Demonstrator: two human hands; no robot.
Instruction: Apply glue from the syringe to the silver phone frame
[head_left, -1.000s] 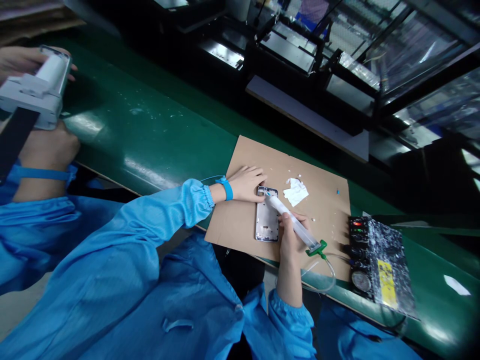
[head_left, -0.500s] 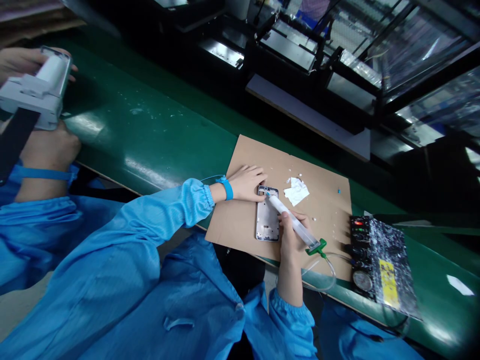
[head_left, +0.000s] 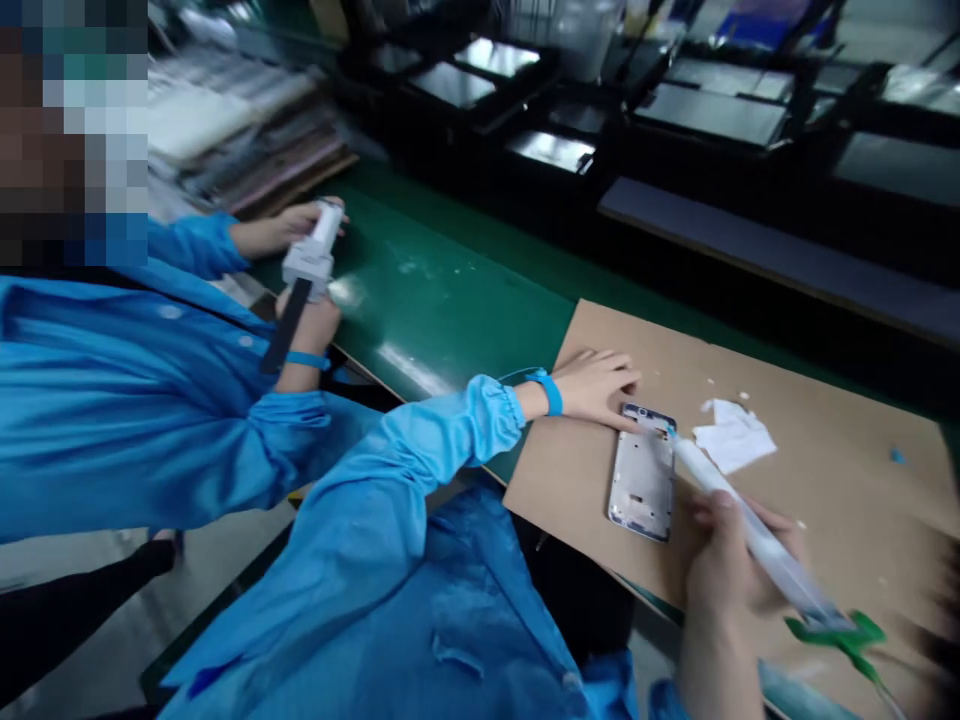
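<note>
The thin silver rectangular phone frame lies flat on the brown cardboard sheet we have spread over the green conveyor belt, near the sheet's edge closest to us. Our left hand, with a blue wrist strap, rests spread and flat at the frame's 11 o'clock corner, fingertips pressing it down. Our right hand is wrapped in a fist around the clear plastic syringe dispenser, whose tip touches the frame's 1 o'clock corner; a green fitting sits at its rear end. A crumpled white tissue lies just beside the frame at its 2 o'clock. We judge the frame light, stiff but easily bent, and slick on cardboard, so it is best held by its outer edges or pinned at a corner, away from the line where the tip runs. At our 9 o'clock a co-worker in a blue smock grips a grey-white handheld tool with both hands over the belt.
</note>
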